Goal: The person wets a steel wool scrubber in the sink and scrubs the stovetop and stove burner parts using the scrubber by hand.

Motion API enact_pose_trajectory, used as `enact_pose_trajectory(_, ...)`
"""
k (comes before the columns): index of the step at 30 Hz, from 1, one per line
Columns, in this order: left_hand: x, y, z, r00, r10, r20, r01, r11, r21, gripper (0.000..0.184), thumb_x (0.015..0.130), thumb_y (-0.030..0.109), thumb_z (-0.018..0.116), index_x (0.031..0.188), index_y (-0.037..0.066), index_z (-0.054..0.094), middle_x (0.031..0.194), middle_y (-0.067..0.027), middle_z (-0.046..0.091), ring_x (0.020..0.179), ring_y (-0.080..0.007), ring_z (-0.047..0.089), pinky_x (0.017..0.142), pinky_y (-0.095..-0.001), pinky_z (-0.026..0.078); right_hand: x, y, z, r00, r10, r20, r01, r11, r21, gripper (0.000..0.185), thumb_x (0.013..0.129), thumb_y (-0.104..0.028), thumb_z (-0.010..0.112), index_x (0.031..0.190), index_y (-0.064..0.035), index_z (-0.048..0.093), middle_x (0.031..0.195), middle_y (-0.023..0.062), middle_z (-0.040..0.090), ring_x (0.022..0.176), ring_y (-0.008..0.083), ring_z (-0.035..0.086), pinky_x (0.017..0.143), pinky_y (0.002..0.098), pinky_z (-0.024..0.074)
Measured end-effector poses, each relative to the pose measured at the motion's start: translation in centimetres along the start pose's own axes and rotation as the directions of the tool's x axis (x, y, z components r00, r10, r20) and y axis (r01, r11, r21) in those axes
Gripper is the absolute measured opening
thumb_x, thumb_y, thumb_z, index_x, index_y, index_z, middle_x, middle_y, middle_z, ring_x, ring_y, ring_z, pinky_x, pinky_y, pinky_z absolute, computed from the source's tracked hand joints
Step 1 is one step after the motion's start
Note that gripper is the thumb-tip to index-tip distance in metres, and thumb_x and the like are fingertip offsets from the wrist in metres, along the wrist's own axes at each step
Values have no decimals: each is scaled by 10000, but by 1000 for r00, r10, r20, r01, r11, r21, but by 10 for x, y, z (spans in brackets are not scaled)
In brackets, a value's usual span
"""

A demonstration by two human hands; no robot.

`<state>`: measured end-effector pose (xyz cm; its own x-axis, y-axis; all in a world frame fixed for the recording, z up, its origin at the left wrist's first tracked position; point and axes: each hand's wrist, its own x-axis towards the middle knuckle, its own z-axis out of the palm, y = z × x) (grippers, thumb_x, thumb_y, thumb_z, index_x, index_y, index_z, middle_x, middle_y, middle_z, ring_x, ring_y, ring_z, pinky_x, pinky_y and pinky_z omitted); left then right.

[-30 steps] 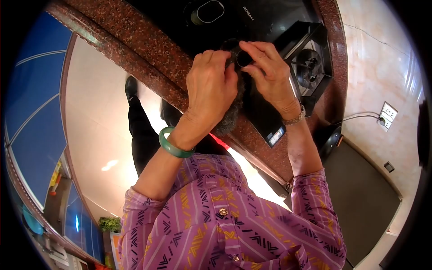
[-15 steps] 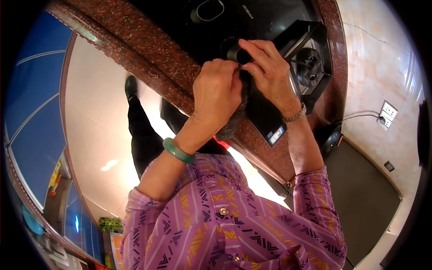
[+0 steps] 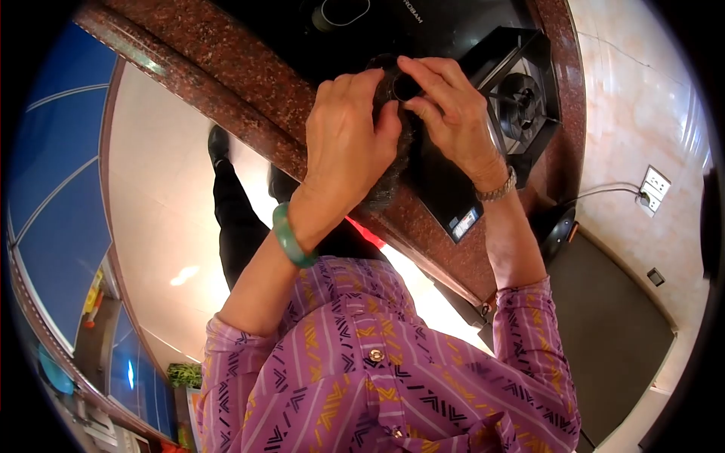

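In the head view a dark round stove knob (image 3: 405, 86) on the black glass hob (image 3: 453, 34) sits between my hands. A crinkled, see-through plastic film (image 3: 387, 185) hangs from around it, below my fingers. My left hand (image 3: 349, 136), with a green bangle above it, curls its thumb and fingers round the film on the knob's left side. The thumb and fingers of my right hand (image 3: 453, 113) close on the knob's right rim. Where the film meets the knob is too dark to make out.
A second round knob (image 3: 343, 13) shows at the top of the hob. The burner (image 3: 519, 106) with its black pan support is to the right. A speckled red-brown counter edge (image 3: 219, 83) runs diagonally. A wall socket (image 3: 655, 190) has a cable plugged in.
My left hand has shifted left, and its thumb and forefinger have parted from a tight pinch to a wider curl. My right hand stays at the knob, almost unmoved.
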<state>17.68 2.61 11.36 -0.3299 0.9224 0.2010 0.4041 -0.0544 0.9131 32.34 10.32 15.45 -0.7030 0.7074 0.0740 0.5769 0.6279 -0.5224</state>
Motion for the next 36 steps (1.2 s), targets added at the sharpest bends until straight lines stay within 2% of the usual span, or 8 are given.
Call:
enact_pose_trajectory(3,-2,2,-5,1000,-18,21,18,1000,-7,266,781,48,659,1044,15,638,940,-162,660,885,-356,620,740,-406,504,0,0,-1,1000,-7,17,8,1000,-13,450,783,-23,701,1219,-60,596,1088,115,570,868,255,625,710,308,540)
enact_pose_trajectory(15,10,-3,1,999,-32,28,32,999,16,164,760,-7,625,921,14,648,879,-146,656,828,-356,617,706,-411,496,0,1,-4,998,10,63,-10,1000,2,477,779,1,702,1237,-57,584,1086,115,566,876,259,621,716,311,535)
enact_pose_trajectory(20,-10,3,8,994,-73,79,79,993,-84,160,754,-6,640,911,21,655,868,-149,653,824,-353,619,714,-407,497,2,0,-3,999,9,51,-10,1000,9,461,786,-10,698,1231,-56,587,1070,112,575,865,265,619,712,307,536)
enact_pose_trajectory(24,-9,3,0,994,-101,29,102,993,-58,143,766,11,652,908,28,663,867,-153,655,798,-354,627,691,-395,506,0,1,-2,999,22,34,-22,1000,15,449,795,-20,692,1230,-55,586,1072,114,574,853,272,615,708,306,535)
enact_pose_trajectory(28,12,-9,-4,998,-25,-65,26,1000,5,165,749,14,655,914,23,644,862,-138,637,779,-343,590,681,-421,493,-2,0,-2,999,11,30,-11,1000,3,446,802,-21,686,1234,-56,585,1077,116,571,852,273,615,706,309,529)
enact_pose_trajectory(31,16,-12,-3,998,32,-62,-32,999,-1,176,751,20,660,926,15,643,859,-138,637,781,-344,591,681,-421,493,0,1,-4,999,7,45,-8,1000,20,433,815,-13,670,1237,-56,584,1090,123,567,843,276,614,706,318,524)
enact_pose_trajectory(34,15,-9,-8,1000,-26,14,25,999,40,178,787,58,674,961,24,659,924,-138,665,830,-333,640,704,-383,502,1,5,-7,997,-28,73,27,1000,15,422,839,-20,650,1252,-59,574,1073,136,573,830,279,614,706,308,517)
enact_pose_trajectory(36,15,-6,-10,999,-18,-29,17,1000,-16,191,753,43,677,939,17,645,894,-142,623,810,-340,597,685,-410,500,1,9,-6,997,67,34,-73,980,187,339,863,-39,639,1200,-50,606,990,132,605,773,243,624,666,285,507)
